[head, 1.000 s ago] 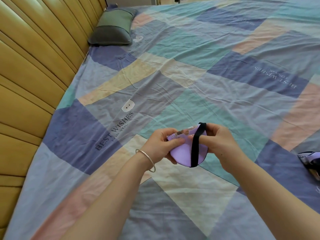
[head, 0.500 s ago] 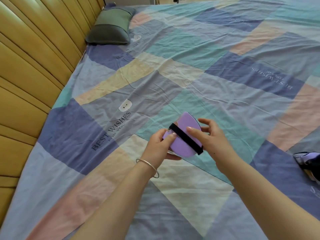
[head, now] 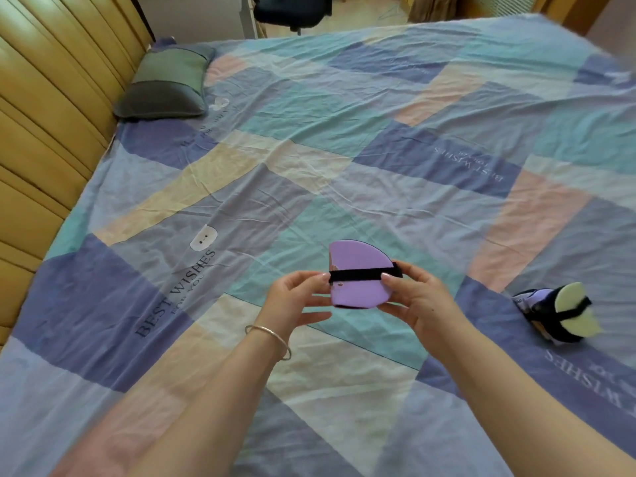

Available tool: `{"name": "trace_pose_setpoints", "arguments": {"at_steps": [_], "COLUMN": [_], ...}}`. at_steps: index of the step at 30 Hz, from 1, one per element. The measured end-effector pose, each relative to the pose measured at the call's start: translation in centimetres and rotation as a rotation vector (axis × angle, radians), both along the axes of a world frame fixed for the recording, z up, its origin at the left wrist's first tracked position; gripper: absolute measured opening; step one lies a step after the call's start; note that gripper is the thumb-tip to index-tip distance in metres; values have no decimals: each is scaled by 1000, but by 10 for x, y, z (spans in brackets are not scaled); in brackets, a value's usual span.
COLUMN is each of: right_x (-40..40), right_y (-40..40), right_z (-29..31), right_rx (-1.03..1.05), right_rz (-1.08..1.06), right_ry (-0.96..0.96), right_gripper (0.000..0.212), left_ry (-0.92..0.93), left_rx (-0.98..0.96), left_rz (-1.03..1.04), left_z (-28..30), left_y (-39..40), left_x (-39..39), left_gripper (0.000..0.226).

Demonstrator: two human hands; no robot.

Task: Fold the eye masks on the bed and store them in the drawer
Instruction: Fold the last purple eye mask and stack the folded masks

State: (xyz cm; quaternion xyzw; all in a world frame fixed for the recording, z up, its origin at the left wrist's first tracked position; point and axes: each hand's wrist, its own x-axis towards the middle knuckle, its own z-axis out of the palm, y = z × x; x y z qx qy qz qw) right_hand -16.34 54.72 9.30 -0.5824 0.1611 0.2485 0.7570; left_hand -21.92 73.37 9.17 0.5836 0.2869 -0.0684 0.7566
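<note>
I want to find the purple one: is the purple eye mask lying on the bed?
No, both the left hand and right hand hold the purple eye mask above the bed.

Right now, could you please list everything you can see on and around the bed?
Folded eye mask: one, purple with a black strap around it, held above the bed between both hands.
Other eye masks: a small pile, cream, black and lilac, on the bed at right.
Pillow: one, green and dark grey, far left by the headboard.
Bedsheet: one, pastel patchwork.
Headboard: one, yellow-tan, left.
Chair: one, dark, beyond the bed.
Bracelet: one, silver, left wrist.
Left hand: one, grips mask.
Right hand: one, grips mask.
</note>
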Motion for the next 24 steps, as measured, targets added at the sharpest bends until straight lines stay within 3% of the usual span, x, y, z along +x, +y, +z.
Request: {"name": "trace_pose_setpoints", "arguments": {"at_steps": [9,13,19,24], "right_x": [20,35,79,106], "right_y": [-139,-211,-326,-376], "right_z": [3,-11,-44,-77], "right_rx": [-126,-195,-285,-338], "right_rz": [-63,-213,-190,-116], "right_ry": [-30,0,-9,-13], "right_gripper": [24,25,25,16], "left_ry": [12,70,158,238], "left_rx": [-20,-6,3,86], "left_rz": [-225,-297,-211,-40], "left_z": [3,-12,-37,-69], "left_y": [-131,-211,-339,-410], "left_x": [56,79,106,119], "left_gripper": [17,14,14,17]}}
